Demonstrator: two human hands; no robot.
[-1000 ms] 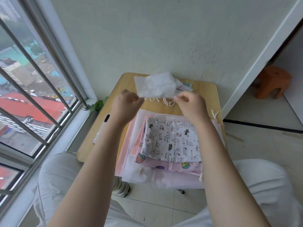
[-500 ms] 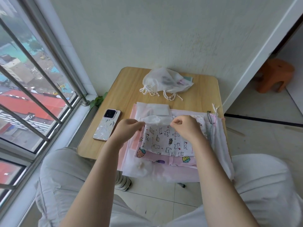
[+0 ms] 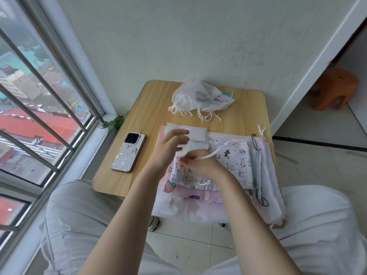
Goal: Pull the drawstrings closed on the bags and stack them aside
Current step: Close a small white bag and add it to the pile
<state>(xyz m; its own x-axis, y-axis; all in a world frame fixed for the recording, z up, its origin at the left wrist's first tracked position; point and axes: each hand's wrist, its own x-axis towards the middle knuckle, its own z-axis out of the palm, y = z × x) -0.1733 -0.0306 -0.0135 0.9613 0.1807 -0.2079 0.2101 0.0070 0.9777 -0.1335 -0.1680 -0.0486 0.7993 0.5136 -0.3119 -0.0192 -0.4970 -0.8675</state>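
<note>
While both hands work over the pile of flat bags (image 3: 228, 195), the left hand (image 3: 168, 149) pinches a small white bag (image 3: 195, 144) at its edge, other fingers loosely spread. Just right of it, the right hand (image 3: 200, 163) grips the bag's drawstring (image 3: 224, 147) in curled fingers. Beyond both hands lies a heap of cinched white bags (image 3: 198, 98); a phone (image 3: 128, 152) lies left of the left hand.
</note>
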